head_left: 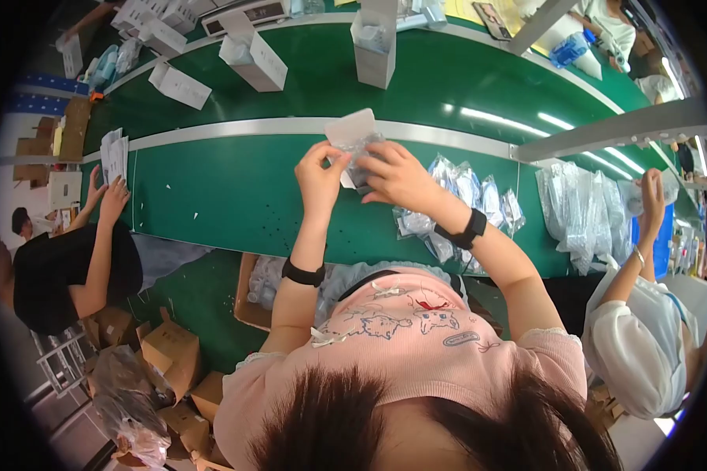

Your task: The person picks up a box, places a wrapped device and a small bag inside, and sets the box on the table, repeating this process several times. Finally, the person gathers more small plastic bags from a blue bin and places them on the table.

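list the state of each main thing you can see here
Left hand, pinching the small white box
Small white box, held, flap open
Right hand, touching the clear packet
Clear packet, partly hidden by the right hand
Tall white carton, upright, top open, plastic inside
Bagged items, heaped on the table
Brown floor carton, flaps open
Black wristbands, worn, fastened

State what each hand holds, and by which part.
The left hand pinches the white box by its left edge. The right hand lies over clear plastic wrapping; its grip cannot be told.
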Available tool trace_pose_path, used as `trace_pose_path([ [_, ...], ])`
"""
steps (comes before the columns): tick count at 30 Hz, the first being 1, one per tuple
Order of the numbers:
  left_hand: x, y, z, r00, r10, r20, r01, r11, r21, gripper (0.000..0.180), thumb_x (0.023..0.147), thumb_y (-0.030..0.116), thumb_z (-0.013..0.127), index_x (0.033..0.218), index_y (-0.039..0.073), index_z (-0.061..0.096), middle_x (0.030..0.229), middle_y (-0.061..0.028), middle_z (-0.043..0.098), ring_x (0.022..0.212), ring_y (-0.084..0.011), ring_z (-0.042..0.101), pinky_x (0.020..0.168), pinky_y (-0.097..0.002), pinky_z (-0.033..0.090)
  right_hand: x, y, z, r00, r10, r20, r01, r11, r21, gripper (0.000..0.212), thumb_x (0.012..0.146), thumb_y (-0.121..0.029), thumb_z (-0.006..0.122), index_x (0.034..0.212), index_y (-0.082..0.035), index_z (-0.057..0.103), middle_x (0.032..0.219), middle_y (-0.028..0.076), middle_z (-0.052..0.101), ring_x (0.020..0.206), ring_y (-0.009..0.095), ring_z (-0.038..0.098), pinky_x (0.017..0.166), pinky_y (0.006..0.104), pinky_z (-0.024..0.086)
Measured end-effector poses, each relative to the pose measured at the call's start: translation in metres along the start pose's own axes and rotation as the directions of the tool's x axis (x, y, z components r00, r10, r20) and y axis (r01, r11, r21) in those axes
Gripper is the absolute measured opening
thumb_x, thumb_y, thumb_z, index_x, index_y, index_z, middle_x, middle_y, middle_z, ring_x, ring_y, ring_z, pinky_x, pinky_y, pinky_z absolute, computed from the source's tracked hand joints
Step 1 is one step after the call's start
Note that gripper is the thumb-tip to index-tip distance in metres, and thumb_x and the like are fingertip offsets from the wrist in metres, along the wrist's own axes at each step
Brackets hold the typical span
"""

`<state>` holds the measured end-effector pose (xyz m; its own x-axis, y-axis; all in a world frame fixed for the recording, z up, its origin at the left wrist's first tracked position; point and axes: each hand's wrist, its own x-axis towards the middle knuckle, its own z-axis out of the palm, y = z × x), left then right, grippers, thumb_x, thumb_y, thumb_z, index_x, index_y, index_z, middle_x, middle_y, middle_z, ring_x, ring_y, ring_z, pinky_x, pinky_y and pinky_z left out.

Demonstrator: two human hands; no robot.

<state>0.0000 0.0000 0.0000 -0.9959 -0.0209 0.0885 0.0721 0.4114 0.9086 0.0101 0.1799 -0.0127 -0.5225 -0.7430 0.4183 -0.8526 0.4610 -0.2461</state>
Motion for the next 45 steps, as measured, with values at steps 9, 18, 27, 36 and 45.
trace_pose_path([
  [9, 0.003, -0.009, 0.016, 0.985, -0.172, 0.026, 0.172, 0.943, -0.283, 0.009, 0.072, -0.003, 0.062, 0.076, -0.002, 0.054, 0.079, -0.0029, 0.056, 0.072, -0.0075, 0.049, 0.067, -0.0204, 0.039, -0.015, 0.008, -0.014, 0.813, 0.545, -0.203, -0.421, 0.792, 0.441, 0.088, 0.053, -0.026, 0.080, 0.125, -0.006, 0.034, 0.125, 0.017, 0.038, 0.120, 0.029, 0.035, 0.100, 0.0381, 0.027],
  [18, 0.022, -0.007, 0.045, 0.994, -0.073, 0.083, 0.108, 0.778, -0.619, 0.027, 0.077, 0.000, 0.058, 0.102, 0.002, 0.049, 0.104, -0.0072, 0.052, 0.101, -0.0139, 0.048, 0.084, -0.0263, 0.039, -0.033, 0.031, -0.003, 0.723, 0.674, 0.151, -0.613, 0.526, 0.590, 0.093, 0.053, -0.021, 0.078, 0.128, 0.001, 0.027, 0.125, 0.019, 0.041, 0.115, 0.030, 0.042, 0.096, 0.0363, 0.033],
  [27, -0.004, -0.026, 0.035, 0.917, -0.183, 0.353, 0.189, 0.982, 0.018, 0.052, 0.078, 0.029, 0.060, 0.120, 0.006, 0.038, 0.128, -0.0242, 0.032, 0.119, -0.0401, 0.034, 0.093, -0.0499, 0.033, -0.062, 0.136, -0.008, 0.297, 0.895, -0.333, -0.387, 0.431, 0.815, 0.079, 0.071, -0.011, 0.070, 0.131, -0.002, 0.021, 0.125, 0.014, 0.036, 0.111, 0.022, 0.041, 0.092, 0.0324, 0.036],
  [36, -0.042, -0.051, 0.039, 0.471, -0.595, 0.651, -0.015, 0.733, 0.680, 0.083, 0.073, 0.041, 0.064, 0.136, 0.011, 0.018, 0.134, -0.0362, 0.008, 0.122, -0.0558, 0.009, 0.091, -0.0651, 0.022, -0.054, 0.242, -0.007, 0.311, 0.791, -0.526, -0.649, 0.581, 0.490, 0.090, 0.069, -0.016, 0.071, 0.134, 0.001, 0.010, 0.130, 0.021, 0.032, 0.115, 0.029, 0.040, 0.090, 0.0337, 0.038],
  [45, -0.046, -0.050, 0.039, 0.452, -0.621, 0.640, -0.015, 0.712, 0.702, 0.088, 0.072, 0.041, 0.065, 0.138, 0.012, 0.013, 0.135, -0.0362, 0.003, 0.122, -0.0557, 0.004, 0.094, -0.0605, 0.023, -0.085, 0.157, 0.017, 0.442, 0.897, 0.028, -0.878, 0.426, 0.218, 0.075, 0.067, -0.029, 0.069, 0.125, 0.005, 0.036, 0.116, 0.028, 0.047, 0.108, 0.035, 0.048, 0.091, 0.0348, 0.038],
])
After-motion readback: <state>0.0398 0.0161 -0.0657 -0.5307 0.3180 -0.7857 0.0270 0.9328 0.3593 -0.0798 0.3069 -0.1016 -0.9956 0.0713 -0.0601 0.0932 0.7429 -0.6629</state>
